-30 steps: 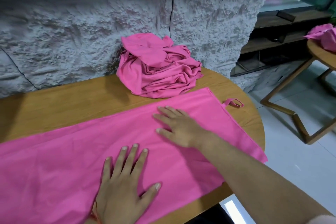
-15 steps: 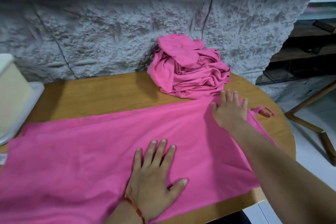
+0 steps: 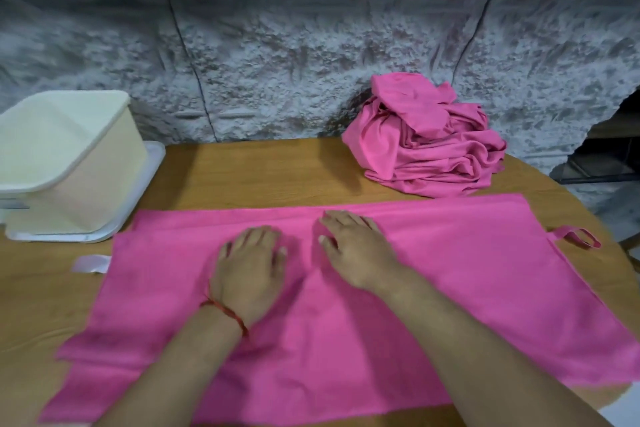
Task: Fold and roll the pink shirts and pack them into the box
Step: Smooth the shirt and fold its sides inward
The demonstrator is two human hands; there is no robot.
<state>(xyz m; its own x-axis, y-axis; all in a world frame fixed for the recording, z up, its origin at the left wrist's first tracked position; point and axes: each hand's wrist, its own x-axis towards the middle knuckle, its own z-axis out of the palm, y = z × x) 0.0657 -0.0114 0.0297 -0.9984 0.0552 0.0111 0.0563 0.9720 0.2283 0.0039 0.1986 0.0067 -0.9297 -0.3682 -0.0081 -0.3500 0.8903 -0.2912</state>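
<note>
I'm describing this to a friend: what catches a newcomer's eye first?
A bright pink shirt lies spread flat across the wooden table, left hand and right hand pressing on its middle. A crumpled pile of pink shirts sits behind, to the right, against the stone wall; a cream box stands far left.

One flat shirt (image 3: 467, 288), one shirt heap (image 3: 426, 149), one box (image 3: 100, 184), two hands (image 3: 247, 265) (image 3: 355, 250).

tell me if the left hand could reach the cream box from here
Probably yes. The left hand lies flat on the spread shirt, and only that shirt and bare table lie between it and the box to its left.
</note>
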